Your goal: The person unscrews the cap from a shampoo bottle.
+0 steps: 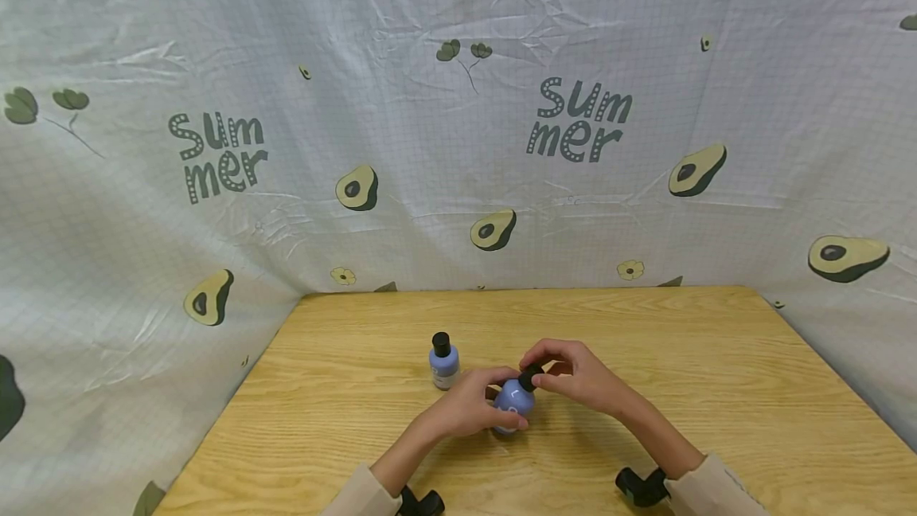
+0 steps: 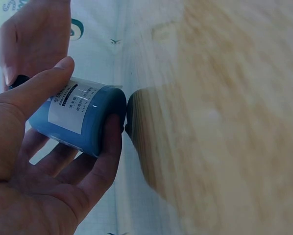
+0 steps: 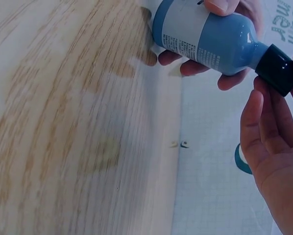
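A blue-purple bottle (image 1: pixel 513 397) with a white printed label is held tilted, its neck up and to the right. My left hand (image 1: pixel 469 404) grips the bottle's body, thumb on the near side and fingers round the far side and base, as the left wrist view shows. My right hand (image 1: pixel 583 379) pinches the black cap (image 3: pixel 278 69) between thumb and fingers. In the right wrist view the cap sits at the end of the narrow neck. The bottle's base hangs close over the wooden table (image 1: pixel 344 436).
A second blue-purple bottle (image 1: pixel 444 366) with a black cap stands upright on the table, just left of and beyond my left hand. A pale curtain (image 1: pixel 430 134) printed with avocados hangs behind the table and along its sides. Black devices (image 1: pixel 640 487) sit at both wrists.
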Demonstrator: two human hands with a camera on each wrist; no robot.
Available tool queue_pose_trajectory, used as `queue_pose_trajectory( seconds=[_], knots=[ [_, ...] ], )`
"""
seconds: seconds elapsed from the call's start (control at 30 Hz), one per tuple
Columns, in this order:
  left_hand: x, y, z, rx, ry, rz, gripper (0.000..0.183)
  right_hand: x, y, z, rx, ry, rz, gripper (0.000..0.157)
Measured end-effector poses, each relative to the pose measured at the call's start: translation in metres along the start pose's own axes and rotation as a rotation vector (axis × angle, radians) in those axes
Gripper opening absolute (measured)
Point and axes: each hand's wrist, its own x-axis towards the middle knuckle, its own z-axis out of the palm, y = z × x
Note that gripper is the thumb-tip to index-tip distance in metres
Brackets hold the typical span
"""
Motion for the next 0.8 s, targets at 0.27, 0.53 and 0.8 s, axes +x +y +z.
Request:
queue_pose_trajectory(
  seconds=[0.27, 0.53, 0.8],
  knots=[
    [-0.0005, 0.0003, -0.0001, -0.001, 0.002, -0.014, 0.054, 0.0001, 0.0008, 0.0018, -0.007, 0.030, 0.051, 0.019],
    [-0.0003, 0.0011, -0.0003, -0.005, -0.001, -0.013, 0.051, 0.0001, 0.0012, 0.0002, -0.115, 0.067, 0.115, 0.016],
    [-0.0004, 0.0021, -0.0007, -0.003, 0.001, -0.012, 0.053, 0.0006, 0.0011, -0.0008, -0.074, 0.035, 0.113, 0.022]
  ],
)
